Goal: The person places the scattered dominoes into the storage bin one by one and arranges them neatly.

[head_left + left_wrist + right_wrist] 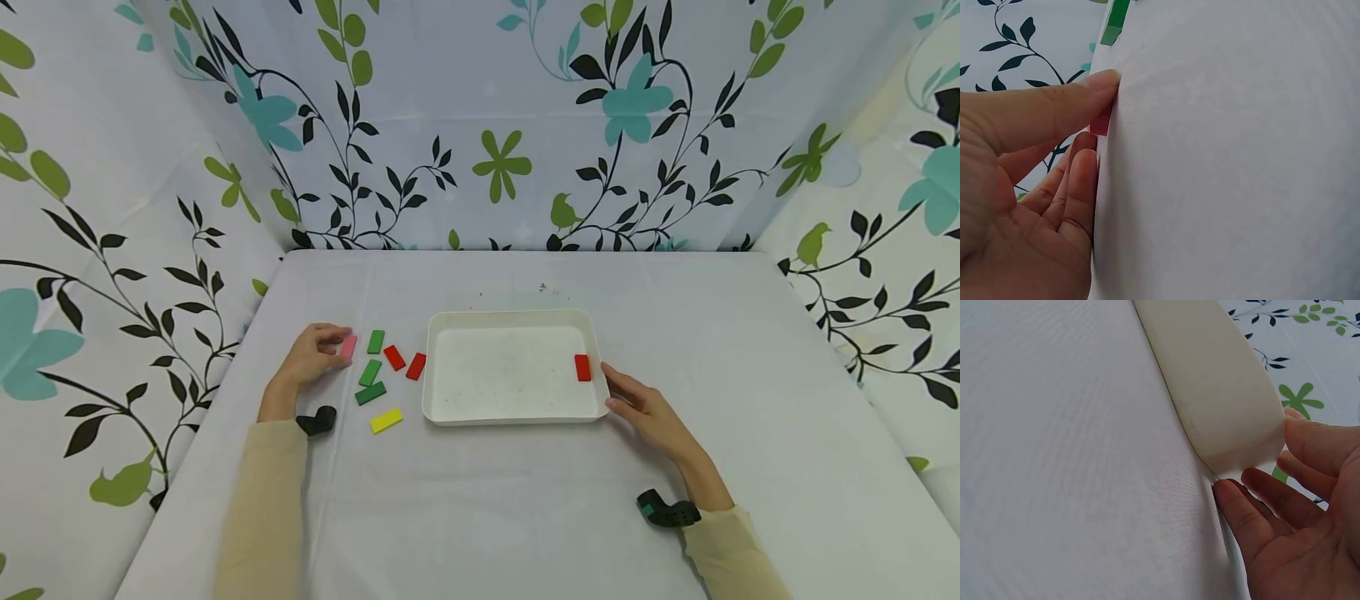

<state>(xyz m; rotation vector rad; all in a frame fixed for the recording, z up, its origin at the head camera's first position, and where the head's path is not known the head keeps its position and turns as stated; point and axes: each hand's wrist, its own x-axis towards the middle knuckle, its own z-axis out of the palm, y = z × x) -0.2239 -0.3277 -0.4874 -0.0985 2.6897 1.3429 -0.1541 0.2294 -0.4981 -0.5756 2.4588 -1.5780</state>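
Inside left grip [307, 357]: pink block [348, 347], pinched | just right of it: three green blocks [371, 393], two red blocks [394, 358], yellow block [386, 420], all loose on desk [480, 508] | right grip [645, 408]: relaxed, touching tray [502, 367], only one red piece [582, 367] inside, barely started imo

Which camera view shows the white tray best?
The head view: it takes in the whole white tray from above, including the red block inside its right end. The right wrist view shows only part of its outer side, with the right hand at one corner. The left wrist view shows none of it.
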